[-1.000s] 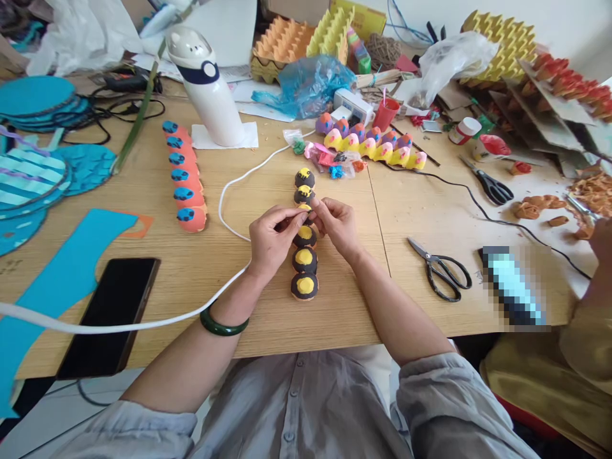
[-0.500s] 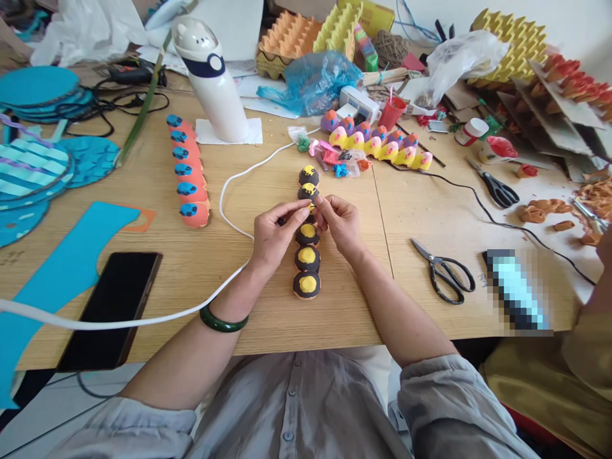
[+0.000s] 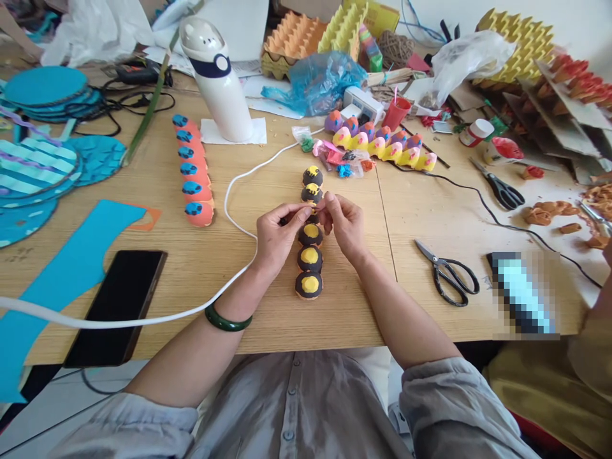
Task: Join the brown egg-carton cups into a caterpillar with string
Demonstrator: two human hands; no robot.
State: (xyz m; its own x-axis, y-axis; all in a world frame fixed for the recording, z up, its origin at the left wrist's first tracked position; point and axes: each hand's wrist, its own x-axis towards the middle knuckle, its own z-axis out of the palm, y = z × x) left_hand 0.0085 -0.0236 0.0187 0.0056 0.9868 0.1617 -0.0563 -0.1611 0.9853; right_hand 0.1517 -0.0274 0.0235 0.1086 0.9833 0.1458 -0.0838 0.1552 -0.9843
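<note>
A row of black domes with yellow tops [image 3: 310,259] runs away from the table's front edge. Over the middle of this row, my left hand [image 3: 282,229] is closed, thumb and forefinger pinched, on something too small to make out. Close against its right side is my right hand [image 3: 342,223], also closed in a pinch; what it holds is hidden. The fingertips of both hands nearly meet and cover part of one dome. The two far domes carry small black marks on their yellow tops.
An orange row with blue tops [image 3: 198,191], a white cable [image 3: 229,185], a phone [image 3: 115,306] and blue sheet [image 3: 71,268] lie left. Right are scissors [image 3: 447,274] and a blurred object [image 3: 523,293]. Behind are a white bottle [image 3: 222,95] and purple-and-yellow rows [image 3: 377,146]. Another person's arm [image 3: 593,325] shows at right.
The whole view has shifted slightly, so things sit a little further right. My fingertips have moved slightly apart; both hands remain pinched over the row.
</note>
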